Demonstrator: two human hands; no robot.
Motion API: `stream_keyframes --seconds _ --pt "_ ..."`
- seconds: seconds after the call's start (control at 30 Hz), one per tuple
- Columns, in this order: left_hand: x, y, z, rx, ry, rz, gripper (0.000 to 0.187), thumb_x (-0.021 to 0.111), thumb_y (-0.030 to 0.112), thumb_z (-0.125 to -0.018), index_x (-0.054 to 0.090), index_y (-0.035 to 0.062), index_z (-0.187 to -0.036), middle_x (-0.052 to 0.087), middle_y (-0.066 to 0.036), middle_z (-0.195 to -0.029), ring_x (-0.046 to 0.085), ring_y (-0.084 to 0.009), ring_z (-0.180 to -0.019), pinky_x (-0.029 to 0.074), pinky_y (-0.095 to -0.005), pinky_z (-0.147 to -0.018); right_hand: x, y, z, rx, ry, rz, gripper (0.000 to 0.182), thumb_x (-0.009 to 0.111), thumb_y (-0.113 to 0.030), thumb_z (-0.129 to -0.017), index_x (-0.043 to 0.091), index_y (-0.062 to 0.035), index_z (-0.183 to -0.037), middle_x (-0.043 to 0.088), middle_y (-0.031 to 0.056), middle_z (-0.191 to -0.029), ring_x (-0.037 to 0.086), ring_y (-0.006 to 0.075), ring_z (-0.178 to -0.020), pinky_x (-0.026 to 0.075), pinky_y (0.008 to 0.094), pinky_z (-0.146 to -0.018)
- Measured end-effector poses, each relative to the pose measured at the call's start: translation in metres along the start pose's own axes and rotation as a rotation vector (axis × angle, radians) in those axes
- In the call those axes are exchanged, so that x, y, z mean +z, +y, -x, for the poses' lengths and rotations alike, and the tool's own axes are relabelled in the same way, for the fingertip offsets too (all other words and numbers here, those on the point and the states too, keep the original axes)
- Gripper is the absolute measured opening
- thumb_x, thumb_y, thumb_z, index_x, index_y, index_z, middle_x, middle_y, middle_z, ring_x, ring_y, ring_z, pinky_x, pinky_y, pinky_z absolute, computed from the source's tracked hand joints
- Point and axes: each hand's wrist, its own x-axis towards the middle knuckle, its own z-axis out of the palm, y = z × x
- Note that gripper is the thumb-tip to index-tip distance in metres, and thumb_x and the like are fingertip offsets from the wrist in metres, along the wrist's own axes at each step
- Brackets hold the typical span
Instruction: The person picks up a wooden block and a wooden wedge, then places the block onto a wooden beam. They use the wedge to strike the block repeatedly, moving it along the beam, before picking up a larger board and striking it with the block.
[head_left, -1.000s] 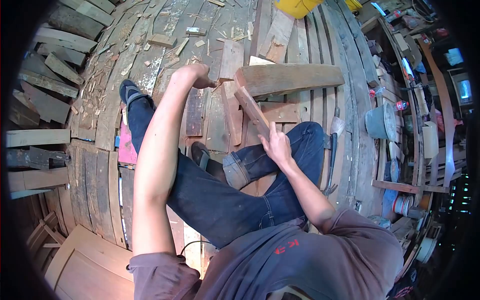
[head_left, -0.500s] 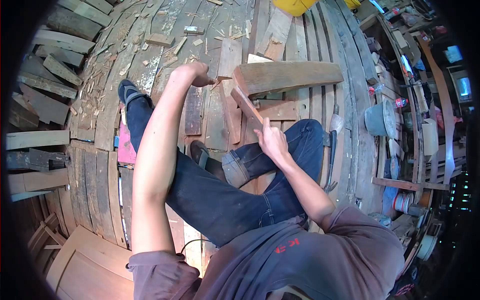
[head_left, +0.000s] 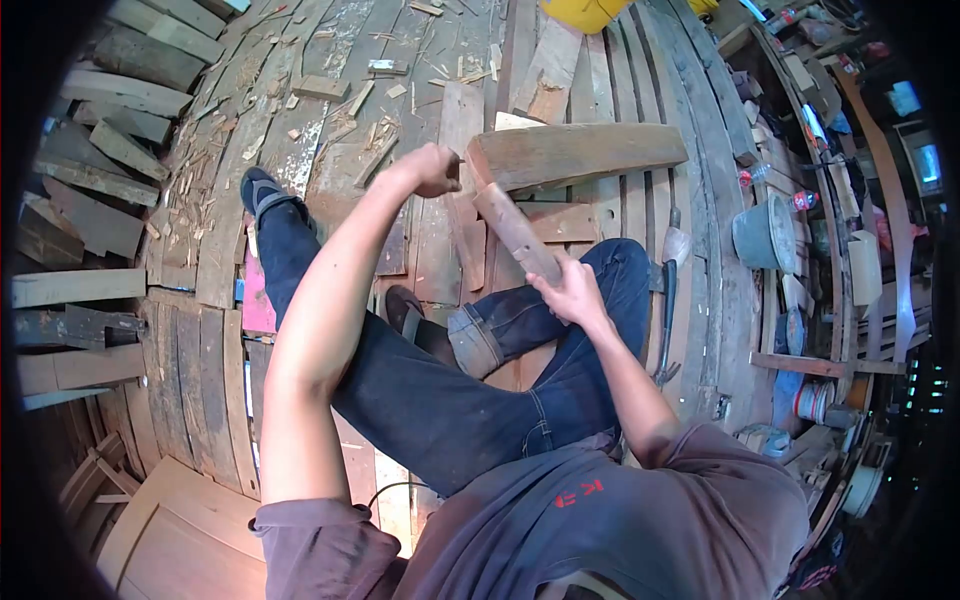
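My right hand grips the near end of a short wooden board, which slants up and left. The board's far end meets the left end of a thick, curved wooden block lying on the floor. Left of that end, my left hand is closed with its fingers curled. A small dark bit shows at its fingertips, but what it holds is hidden. Another flat plank lies beneath, close to my left hand.
Wood chips and offcuts litter the floor planks ahead. A claw hammer lies right of my bent knee. A grey bucket stands farther right, a yellow bucket at the top. Stacked timber lines the left side.
The board has turned in my right hand, showing a broader face. My right hand has shifted slightly right and toward me; my left has moved right, and its fingers look more curled.
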Motion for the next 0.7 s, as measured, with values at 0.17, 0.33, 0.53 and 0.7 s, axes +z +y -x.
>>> stream_keyframes --seconds 0.17,0.33,0.53,0.7 --pt "0.040 0.021 -0.012 0.085 0.134 0.075 0.037 0.078 0.035 -0.078 0.072 0.0034 -0.097 0.072 -0.016 -0.101 0.068 -0.0322 -0.097 0.055 -0.0411 -0.085 -0.032 0.011 0.004 0.242 -0.001 -0.503 0.036 0.071 -0.026 -0.090 0.060 0.0019 -0.111 0.064 0.0080 -0.064 0.061 0.0150 -0.045 0.049 0.0302 -0.039" --pt "0.062 0.051 -0.013 0.002 0.384 -0.090 0.020 0.066 0.021 -0.082 0.067 0.0014 -0.084 0.069 -0.025 -0.087 0.068 -0.0414 -0.090 0.056 -0.0488 -0.079 -0.056 0.021 0.005 0.304 0.073 -0.507 0.042 0.071 -0.026 -0.090 0.056 0.0048 -0.115 0.063 0.0081 -0.065 0.059 0.0147 -0.045 0.048 0.0296 -0.037" --pt "0.062 0.059 -0.015 -0.010 0.399 -0.185 0.019 0.056 0.017 -0.085 0.067 0.0016 -0.082 0.068 -0.026 -0.084 0.069 -0.0412 -0.083 0.056 -0.0494 -0.074 -0.058 0.032 0.010 0.294 0.133 -0.461 0.030 0.070 -0.025 -0.090 0.061 0.0013 -0.099 0.065 0.0084 -0.062 0.063 0.0161 -0.045 0.049 0.0313 -0.038" --pt "0.052 0.062 -0.012 0.002 0.334 -0.181 0.022 0.052 0.015 -0.086 0.068 0.0009 -0.078 0.069 -0.026 -0.084 0.070 -0.0420 -0.082 0.057 -0.0497 -0.074 -0.055 0.040 0.008 0.295 0.118 -0.439 0.031 0.070 -0.026 -0.090 0.060 0.0019 -0.100 0.065 0.0090 -0.062 0.063 0.0166 -0.045 0.050 0.0315 -0.038"
